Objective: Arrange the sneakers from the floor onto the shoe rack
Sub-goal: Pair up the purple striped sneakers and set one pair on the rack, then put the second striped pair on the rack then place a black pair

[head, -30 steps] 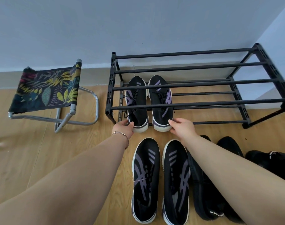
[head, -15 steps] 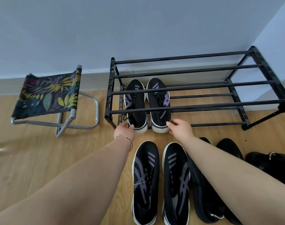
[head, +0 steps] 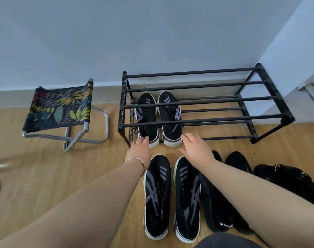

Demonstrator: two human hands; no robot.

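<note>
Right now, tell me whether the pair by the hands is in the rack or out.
In. The pair sits on the rack's bottom tier, under the upper bars, heels at the front edge.

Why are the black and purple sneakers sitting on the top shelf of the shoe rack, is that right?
Not quite. In the head view the black and purple sneakers sit on the bottom shelf of the shoe rack, under its upper bars; the top shelf holds nothing.

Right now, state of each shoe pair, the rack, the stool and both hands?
Black metal shoe rack: top tier bare.
Black-and-purple sneaker pair on lower tier: placed, toes to wall.
Matching pair on floor: waiting.
All-black pair: on floor.
Leaf-print folding stool: unfolded.
Left hand: open.
Right hand: open.
</note>
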